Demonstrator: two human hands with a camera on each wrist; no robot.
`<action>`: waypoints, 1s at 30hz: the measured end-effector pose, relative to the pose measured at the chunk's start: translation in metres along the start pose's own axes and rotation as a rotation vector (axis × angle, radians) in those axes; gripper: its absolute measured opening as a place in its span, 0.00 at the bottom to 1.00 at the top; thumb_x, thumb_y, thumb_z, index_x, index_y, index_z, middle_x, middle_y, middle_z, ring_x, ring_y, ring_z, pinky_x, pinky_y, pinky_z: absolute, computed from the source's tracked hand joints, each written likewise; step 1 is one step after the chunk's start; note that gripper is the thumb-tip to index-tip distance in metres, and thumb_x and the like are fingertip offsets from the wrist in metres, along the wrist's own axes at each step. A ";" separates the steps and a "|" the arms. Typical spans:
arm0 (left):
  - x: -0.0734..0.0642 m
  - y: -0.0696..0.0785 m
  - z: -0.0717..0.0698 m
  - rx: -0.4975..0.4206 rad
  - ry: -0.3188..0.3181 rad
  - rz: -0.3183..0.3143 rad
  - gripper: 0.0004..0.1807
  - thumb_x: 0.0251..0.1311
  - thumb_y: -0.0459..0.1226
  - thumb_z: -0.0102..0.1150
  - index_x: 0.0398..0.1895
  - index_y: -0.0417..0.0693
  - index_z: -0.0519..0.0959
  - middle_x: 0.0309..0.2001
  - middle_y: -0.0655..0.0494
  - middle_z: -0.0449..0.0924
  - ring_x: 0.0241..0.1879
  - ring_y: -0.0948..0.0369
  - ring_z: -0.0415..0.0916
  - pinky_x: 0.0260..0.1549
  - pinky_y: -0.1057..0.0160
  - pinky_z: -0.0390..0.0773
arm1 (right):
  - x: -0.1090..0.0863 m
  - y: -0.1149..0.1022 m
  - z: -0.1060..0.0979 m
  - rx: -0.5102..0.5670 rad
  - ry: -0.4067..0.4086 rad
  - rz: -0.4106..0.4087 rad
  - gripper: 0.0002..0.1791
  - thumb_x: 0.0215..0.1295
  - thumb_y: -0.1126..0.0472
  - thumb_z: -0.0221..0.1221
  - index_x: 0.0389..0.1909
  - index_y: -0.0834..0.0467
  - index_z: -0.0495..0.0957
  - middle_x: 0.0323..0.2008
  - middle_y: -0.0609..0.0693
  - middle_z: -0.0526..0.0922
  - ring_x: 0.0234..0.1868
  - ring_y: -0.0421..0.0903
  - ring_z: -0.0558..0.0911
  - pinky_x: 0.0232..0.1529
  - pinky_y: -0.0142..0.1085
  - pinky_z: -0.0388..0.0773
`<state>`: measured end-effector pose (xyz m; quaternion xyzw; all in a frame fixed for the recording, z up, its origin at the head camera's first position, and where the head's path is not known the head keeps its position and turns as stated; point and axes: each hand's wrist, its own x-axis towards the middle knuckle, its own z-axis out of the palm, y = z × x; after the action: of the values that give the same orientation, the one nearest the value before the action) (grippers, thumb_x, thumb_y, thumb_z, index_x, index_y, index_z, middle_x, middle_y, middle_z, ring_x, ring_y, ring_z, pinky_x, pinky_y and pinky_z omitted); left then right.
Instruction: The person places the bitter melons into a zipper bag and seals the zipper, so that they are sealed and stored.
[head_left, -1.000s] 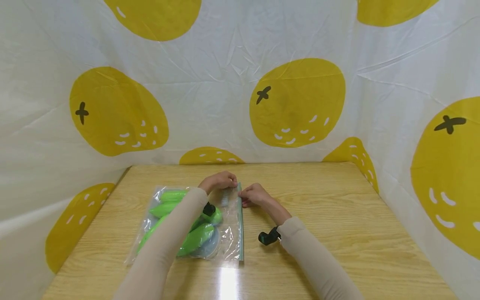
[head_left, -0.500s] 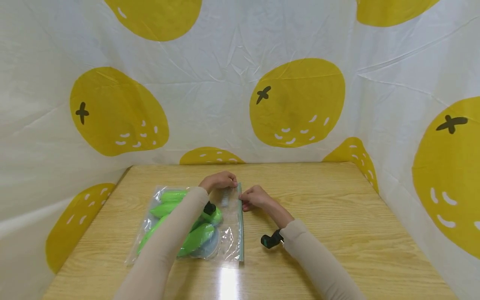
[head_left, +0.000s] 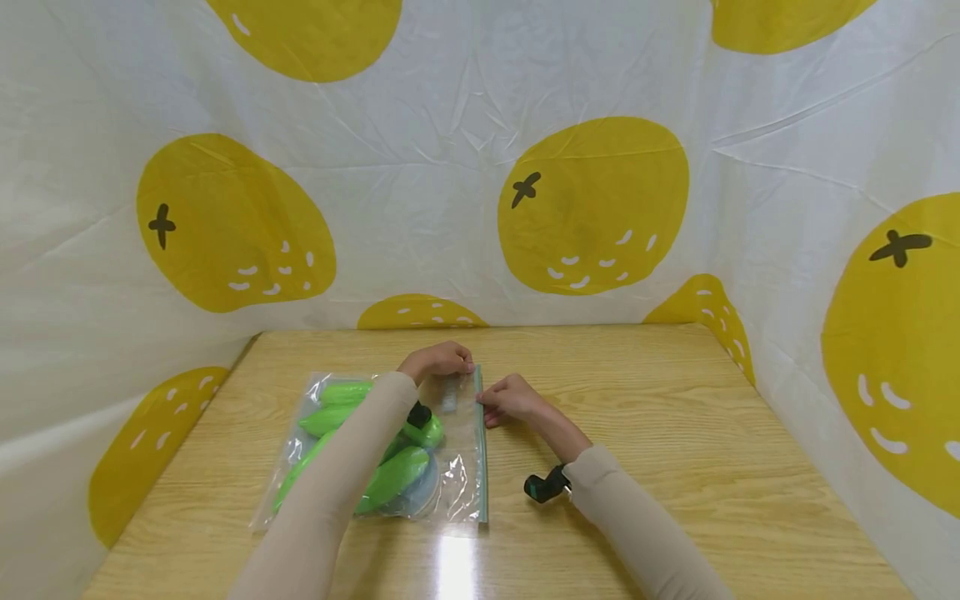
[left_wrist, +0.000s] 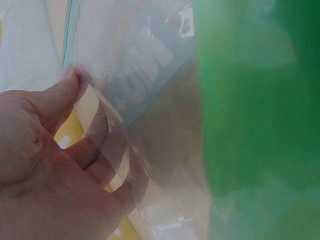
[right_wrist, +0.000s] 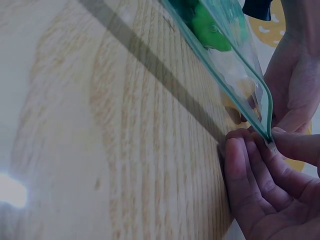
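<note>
A clear zip bag (head_left: 459,467) lies flat on the table, its teal zip strip (head_left: 482,475) along the right edge. Inside are several bright green, elongated pieces (head_left: 393,481) and a round pale item, partly hidden by the left sleeve. My left hand (head_left: 444,360) pinches the bag's far right corner beside the strip; the left wrist view shows thumb and fingers on the clear film (left_wrist: 112,127). Slightly nearer, my right hand (head_left: 510,398) pinches the strip between thumb and fingers. In the right wrist view, the strip's two sides (right_wrist: 220,80) stand apart on the near side of that pinch.
The bag rests on a wooden table (head_left: 660,417), which runs on to the right of it. A white curtain (head_left: 420,208) with yellow fruit shapes hangs behind and at both sides. Black wrist cameras (head_left: 545,485) sit at both cuffs.
My right hand has slid a little way along the zip strip toward the body, and its forearm has shifted slightly nearer and rightward. The left hand and bag have hardly moved.
</note>
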<state>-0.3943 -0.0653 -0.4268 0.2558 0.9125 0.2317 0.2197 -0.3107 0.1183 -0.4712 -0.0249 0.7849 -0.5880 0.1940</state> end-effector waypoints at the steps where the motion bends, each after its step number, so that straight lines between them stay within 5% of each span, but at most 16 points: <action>1: 0.000 0.000 0.000 0.002 -0.001 0.000 0.14 0.76 0.39 0.51 0.41 0.36 0.80 0.34 0.56 0.72 0.38 0.61 0.67 0.40 0.66 0.65 | -0.001 0.000 0.000 0.005 0.000 0.003 0.14 0.74 0.65 0.60 0.45 0.75 0.84 0.26 0.53 0.84 0.24 0.40 0.84 0.34 0.36 0.89; 30: 0.001 -0.002 0.000 -0.026 -0.014 -0.009 0.13 0.76 0.38 0.52 0.43 0.36 0.80 0.35 0.57 0.72 0.42 0.60 0.67 0.44 0.66 0.64 | -0.010 0.003 0.003 0.051 -0.033 -0.015 0.12 0.74 0.66 0.59 0.42 0.75 0.83 0.25 0.54 0.83 0.24 0.42 0.84 0.36 0.41 0.90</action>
<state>-0.3952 -0.0663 -0.4282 0.2505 0.9090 0.2408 0.2303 -0.2996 0.1189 -0.4719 -0.0357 0.7662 -0.6087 0.2028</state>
